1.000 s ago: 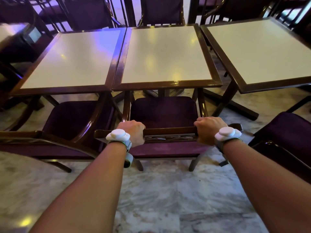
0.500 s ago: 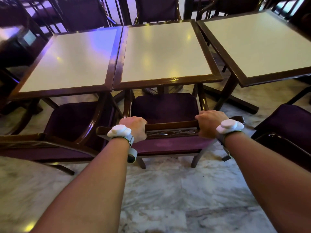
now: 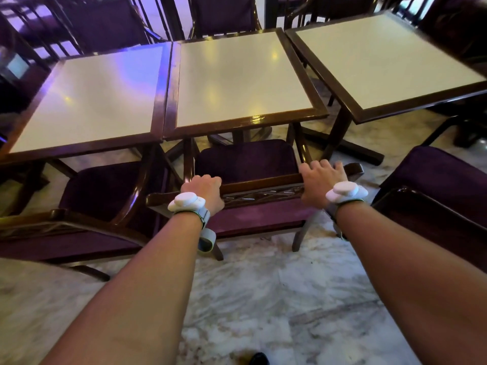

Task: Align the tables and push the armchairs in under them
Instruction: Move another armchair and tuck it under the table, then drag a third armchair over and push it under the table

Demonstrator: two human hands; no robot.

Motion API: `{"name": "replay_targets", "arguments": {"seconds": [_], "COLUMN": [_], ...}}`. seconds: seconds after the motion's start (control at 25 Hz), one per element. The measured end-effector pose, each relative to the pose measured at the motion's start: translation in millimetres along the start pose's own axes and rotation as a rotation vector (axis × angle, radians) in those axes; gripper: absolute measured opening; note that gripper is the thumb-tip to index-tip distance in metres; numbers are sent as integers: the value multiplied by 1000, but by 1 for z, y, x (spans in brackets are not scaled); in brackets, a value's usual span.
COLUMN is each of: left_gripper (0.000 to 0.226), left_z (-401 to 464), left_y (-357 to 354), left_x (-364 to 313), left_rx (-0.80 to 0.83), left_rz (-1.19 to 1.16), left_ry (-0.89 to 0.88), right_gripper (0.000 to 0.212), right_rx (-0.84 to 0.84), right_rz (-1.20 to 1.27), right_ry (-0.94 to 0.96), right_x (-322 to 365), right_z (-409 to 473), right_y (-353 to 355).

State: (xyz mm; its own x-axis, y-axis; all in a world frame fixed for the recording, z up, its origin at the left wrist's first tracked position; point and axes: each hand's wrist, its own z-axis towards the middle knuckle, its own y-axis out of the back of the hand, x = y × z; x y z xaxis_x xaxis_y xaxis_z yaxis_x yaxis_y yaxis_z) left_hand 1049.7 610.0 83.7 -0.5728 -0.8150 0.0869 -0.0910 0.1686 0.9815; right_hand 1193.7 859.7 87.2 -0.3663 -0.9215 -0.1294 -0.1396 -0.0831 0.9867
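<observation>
The middle armchair (image 3: 253,219), dark wood with a purple seat, stands in front of me with its seat partly under the middle table (image 3: 245,119). My left hand (image 3: 204,192) is closed around the left part of its top back rail. On the right part of that rail lies my right hand (image 3: 322,179), fingers stretched forward and apart, not curled round the wood. The middle table's left edge touches the left table (image 3: 155,101). The right table (image 3: 350,109) stands apart and at an angle.
A second armchair (image 3: 87,206) sits partly under the left table. A third armchair (image 3: 442,196) stands out on the marble floor (image 3: 263,299) at my right. More purple chairs (image 3: 224,14) line the tables' far side. A dark shoe tip (image 3: 259,359) shows at the bottom.
The middle armchair has slid forward, further under its table, with both hands on its rail. My right hand's fingers have gone from a closed fist to stretched out.
</observation>
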Motion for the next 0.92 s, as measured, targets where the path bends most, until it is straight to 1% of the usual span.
{"name": "replay_targets", "arguments": {"seconds": [0.08,0.16,0.24,0.28,0.36,0.48,0.6,0.64,0.72,0.84,0.88,0.92], "left_gripper": [36,45,49,49,51,51,47,43,30,12,9,9], "left_z": [-5,-16,-22,-26,-33,-40,-51,-57,-71,-91,-94,-100], "left_y": [-3,-2,2,7,18,31,40,42,44,42,38,37], "left_x": [-3,-12,-22,-29,-44,-73,-122,-144,-195,-270,-281,-310], "left_rx": [-23,-28,-43,-50,-62,-138,-218,-190,-60,131,178,211], "left_rz": [-8,-40,-55,-55,-69,-111,-254,-324,-410,-325,-290,-253], "left_ry": [10,-2,-25,-43,-92,-177,-319,-352,-430,-549,-567,-613], "right_gripper": [45,60,72,75,69,50,39,37,33,34,36,40], "right_rx": [-3,14,50,77,120,129,191,200,209,215,221,222], "right_rz": [60,83,129,160,197,251,320,336,376,450,466,479], "right_ry": [10,28,34,30,9,-4,-88,-130,-225,-335,-343,-377], "right_x": [-2,-7,-10,-12,-19,-37,-66,-78,-107,-149,-153,-174], "right_z": [-11,-26,-37,-43,-62,-91,-132,-149,-186,-242,-251,-271], "right_y": [1,5,14,19,29,33,29,26,14,-5,-9,-17]}}
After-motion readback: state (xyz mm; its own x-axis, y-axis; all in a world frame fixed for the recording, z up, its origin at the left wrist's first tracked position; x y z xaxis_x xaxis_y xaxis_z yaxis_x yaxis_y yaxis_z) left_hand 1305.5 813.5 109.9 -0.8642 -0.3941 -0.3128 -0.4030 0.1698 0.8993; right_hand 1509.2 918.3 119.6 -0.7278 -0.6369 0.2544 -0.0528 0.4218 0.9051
